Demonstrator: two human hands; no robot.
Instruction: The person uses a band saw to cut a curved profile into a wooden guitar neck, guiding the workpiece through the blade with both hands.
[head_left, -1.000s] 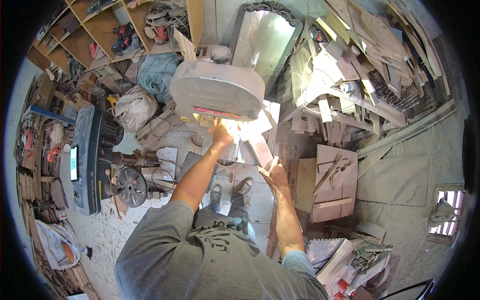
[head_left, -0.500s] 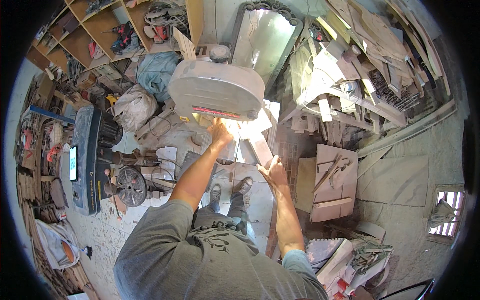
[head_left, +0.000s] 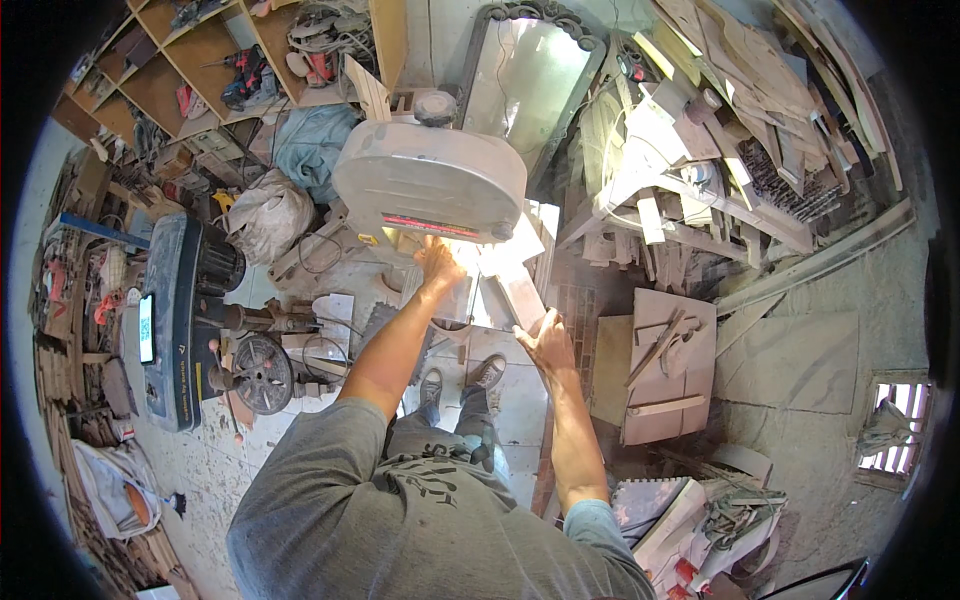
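I stand at a grey band saw (head_left: 430,182) whose rounded upper housing fills the centre. My left hand (head_left: 438,264) reaches forward onto a pale wooden board (head_left: 515,275) lying on the saw's table, just under the housing. My right hand (head_left: 546,342) rests on the near end of the same board, fingers spread along its edge. Bright light washes out the board near the blade, so the exact grip is hard to read. My shoes (head_left: 460,378) show on the tiled floor below.
A drill press (head_left: 190,310) stands at the left beside a phone (head_left: 146,328). Shelves with power tools (head_left: 240,75) line the back left. Scrap wood (head_left: 720,150) is piled at the right, flat boards (head_left: 665,365) lie on the floor, and a framed mirror (head_left: 525,80) leans behind the saw.
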